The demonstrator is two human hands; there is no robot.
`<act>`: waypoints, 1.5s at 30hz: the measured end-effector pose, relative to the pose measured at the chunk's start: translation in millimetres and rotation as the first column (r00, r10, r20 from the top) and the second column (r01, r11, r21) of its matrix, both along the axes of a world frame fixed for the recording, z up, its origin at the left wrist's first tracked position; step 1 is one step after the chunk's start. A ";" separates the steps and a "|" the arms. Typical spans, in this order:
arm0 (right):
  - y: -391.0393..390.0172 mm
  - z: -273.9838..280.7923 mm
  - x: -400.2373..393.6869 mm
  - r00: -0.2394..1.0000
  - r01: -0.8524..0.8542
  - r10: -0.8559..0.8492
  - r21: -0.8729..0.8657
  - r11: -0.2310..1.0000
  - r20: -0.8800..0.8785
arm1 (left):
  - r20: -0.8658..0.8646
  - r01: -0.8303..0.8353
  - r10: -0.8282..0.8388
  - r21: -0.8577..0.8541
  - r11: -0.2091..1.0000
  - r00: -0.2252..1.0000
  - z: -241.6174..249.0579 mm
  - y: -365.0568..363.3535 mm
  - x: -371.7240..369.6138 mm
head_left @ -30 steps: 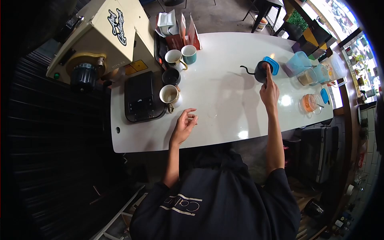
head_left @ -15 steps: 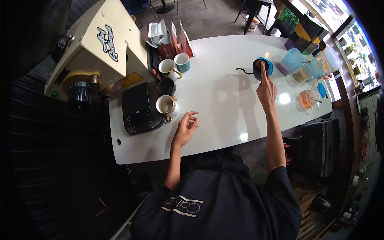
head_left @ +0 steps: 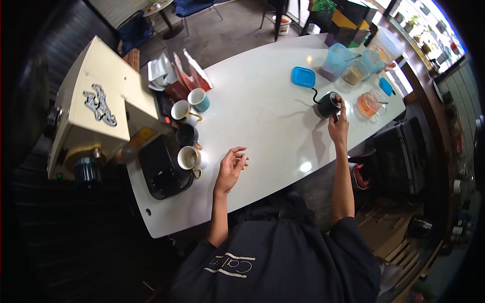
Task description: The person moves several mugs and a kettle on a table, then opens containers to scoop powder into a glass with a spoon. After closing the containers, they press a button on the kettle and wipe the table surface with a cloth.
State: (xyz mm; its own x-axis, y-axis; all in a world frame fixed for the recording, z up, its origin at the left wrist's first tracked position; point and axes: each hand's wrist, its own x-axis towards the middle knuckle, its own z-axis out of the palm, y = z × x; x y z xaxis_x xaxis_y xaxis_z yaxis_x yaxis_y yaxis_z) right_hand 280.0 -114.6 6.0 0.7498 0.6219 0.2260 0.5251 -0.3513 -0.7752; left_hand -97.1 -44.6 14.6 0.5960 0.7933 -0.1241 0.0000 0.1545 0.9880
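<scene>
Near blue lid, right hand grasping kettle, left hand loosely open by mugs

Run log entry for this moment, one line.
right hand: holds black gooseneck kettle | left hand: empty, over white table | blue lid: on table

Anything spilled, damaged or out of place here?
No spill or damage stands out. Slightly odd: a flat blue lid lies loose on the white table, covering no container, near the black kettle in the right hand.
</scene>
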 end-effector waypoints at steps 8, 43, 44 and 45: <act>-25.5 1.1 27.0 0.972 0.171 -0.159 -0.058 0.983 0.174 | 0.024 0.202 -0.201 -0.029 0.979 0.979 14.5 -10.4 60.1; -425.8 -41.1 192.4 0.885 0.381 -0.362 0.010 0.924 -0.294 | 0.074 0.787 -0.784 -0.013 0.617 0.617 -4.2 -297.7 472.6; -414.1 -41.2 202.3 0.886 0.364 -0.341 0.014 0.931 -0.314 | 0.079 0.723 -0.719 -0.029 0.690 0.690 -3.8 -296.4 474.1; -396.9 -32.3 210.4 0.888 0.341 -0.316 0.019 0.940 -0.333 | 0.083 0.648 -0.643 -0.044 0.761 0.761 -1.4 -294.2 475.2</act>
